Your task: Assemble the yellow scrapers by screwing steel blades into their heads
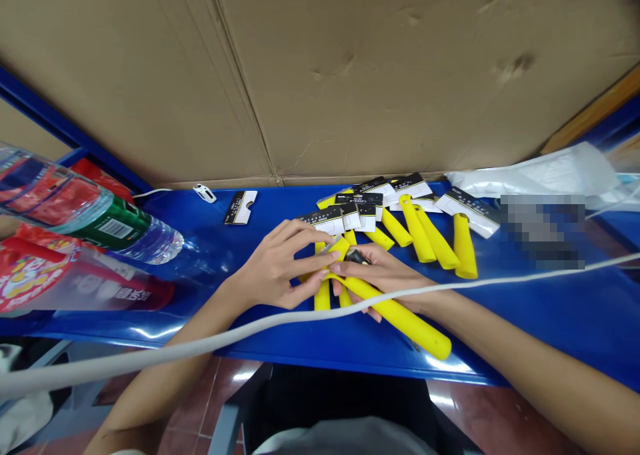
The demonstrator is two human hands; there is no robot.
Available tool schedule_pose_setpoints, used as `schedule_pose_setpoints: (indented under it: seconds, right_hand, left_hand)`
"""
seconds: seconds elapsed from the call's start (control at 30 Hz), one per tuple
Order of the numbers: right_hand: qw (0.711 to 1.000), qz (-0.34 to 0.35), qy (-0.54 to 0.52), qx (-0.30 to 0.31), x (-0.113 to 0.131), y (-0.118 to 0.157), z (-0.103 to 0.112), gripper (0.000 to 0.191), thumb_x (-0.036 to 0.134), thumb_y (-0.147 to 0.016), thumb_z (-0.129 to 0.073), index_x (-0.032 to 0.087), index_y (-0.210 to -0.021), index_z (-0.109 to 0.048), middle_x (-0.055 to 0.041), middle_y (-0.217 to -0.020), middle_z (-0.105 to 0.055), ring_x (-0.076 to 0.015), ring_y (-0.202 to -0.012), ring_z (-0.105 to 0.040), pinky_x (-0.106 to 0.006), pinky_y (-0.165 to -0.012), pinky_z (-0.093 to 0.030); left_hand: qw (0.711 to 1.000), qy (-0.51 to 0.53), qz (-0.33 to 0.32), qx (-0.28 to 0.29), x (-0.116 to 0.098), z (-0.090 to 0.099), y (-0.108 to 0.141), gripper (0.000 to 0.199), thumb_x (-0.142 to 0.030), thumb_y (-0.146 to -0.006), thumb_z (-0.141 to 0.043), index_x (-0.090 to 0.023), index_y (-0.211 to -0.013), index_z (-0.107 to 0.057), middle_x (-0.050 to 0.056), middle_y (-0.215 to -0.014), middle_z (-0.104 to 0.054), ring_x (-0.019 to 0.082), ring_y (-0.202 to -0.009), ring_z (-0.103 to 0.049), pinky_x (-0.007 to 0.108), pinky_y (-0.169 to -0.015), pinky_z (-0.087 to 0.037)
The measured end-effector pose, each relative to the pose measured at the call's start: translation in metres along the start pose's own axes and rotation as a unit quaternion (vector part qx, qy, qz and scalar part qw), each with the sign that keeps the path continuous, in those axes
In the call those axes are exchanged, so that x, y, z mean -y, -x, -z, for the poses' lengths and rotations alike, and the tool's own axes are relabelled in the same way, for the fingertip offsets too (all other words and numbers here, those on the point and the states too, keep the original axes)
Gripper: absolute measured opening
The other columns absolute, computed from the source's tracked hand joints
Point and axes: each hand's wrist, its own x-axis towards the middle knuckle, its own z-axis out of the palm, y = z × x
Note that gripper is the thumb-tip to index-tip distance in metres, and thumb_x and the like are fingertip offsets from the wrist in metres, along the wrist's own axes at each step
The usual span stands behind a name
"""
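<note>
A yellow long-handled tool (400, 315) lies slantwise between my hands, its round handle end toward the table's front edge. Its flat yellow head, with a greyish strip along it, is at the fingers of my left hand (285, 268), which pinch it from the left. My right hand (385, 271) is wrapped round the tool near its head. A small black piece (357, 257) shows at the right hand's thumb; its kind is unclear. Just beyond my hands lie several more yellow handles (420, 235) and black-and-white cards (367, 215), partly overlapping.
A white cable (270, 321) crosses the view in front of my forearms. On the left are a clear water bottle (120, 225) and a red-lidded cup (95, 275). A lone card (241, 208) and a small white object (204, 193) lie behind. White plastic packaging (535, 171) is at right.
</note>
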Motion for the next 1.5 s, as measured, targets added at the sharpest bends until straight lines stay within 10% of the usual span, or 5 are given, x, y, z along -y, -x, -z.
schedule_pose_setpoints:
  seconds: [0.3, 0.7, 1.13, 1.5]
  right_hand:
    - [0.981, 0.106, -0.091, -0.136, -0.001, -0.004, -0.004, 0.044, 0.05, -0.08, -0.1, 0.018, -0.097, -0.076, -0.0014, -0.072, -0.076, -0.0157, -0.054, -0.069, -0.024, -0.046, -0.062]
    - [0.884, 0.306, -0.076, -0.346, -0.007, -0.02, 0.014, 0.043, 0.055, -0.072, -0.103, 0.024, -0.084, -0.075, 0.0018, -0.084, -0.072, -0.0179, -0.079, -0.068, -0.03, -0.077, -0.06]
    - [0.853, 0.355, -0.049, -0.379, -0.003, -0.017, 0.024, 0.034, 0.048, -0.081, -0.094, 0.022, -0.081, -0.071, 0.0007, -0.082, -0.071, -0.0187, -0.078, -0.065, -0.031, -0.072, -0.054]
    - [0.892, 0.374, -0.064, -0.245, 0.017, -0.001, 0.021, 0.027, 0.044, -0.077, -0.096, 0.026, -0.09, -0.08, -0.002, -0.099, -0.08, -0.0228, -0.089, -0.073, -0.035, -0.081, -0.06]
  left_hand:
    - [0.99, -0.084, 0.08, -0.085, -0.009, -0.007, -0.006, 0.051, -0.012, -0.101, -0.072, -0.024, -0.15, -0.067, 0.012, -0.132, -0.083, 0.03, -0.116, -0.074, 0.05, -0.098, -0.061]
    - [0.94, -0.267, 0.206, 0.056, -0.069, -0.048, -0.06, 0.053, -0.024, -0.111, -0.052, -0.01, -0.161, -0.064, 0.019, -0.163, -0.067, 0.038, -0.145, -0.064, 0.055, -0.117, -0.053]
    - [0.931, -0.186, 0.302, 0.084, -0.069, -0.064, -0.089, 0.066, -0.028, -0.11, -0.053, -0.029, -0.176, -0.048, 0.016, -0.177, -0.05, 0.043, -0.169, -0.039, 0.063, -0.123, -0.051]
    - [0.959, -0.104, 0.261, 0.048, -0.053, -0.054, -0.081, 0.089, -0.014, -0.101, -0.055, -0.034, -0.183, -0.028, 0.017, -0.192, -0.016, 0.039, -0.141, -0.068, 0.048, -0.091, -0.07]
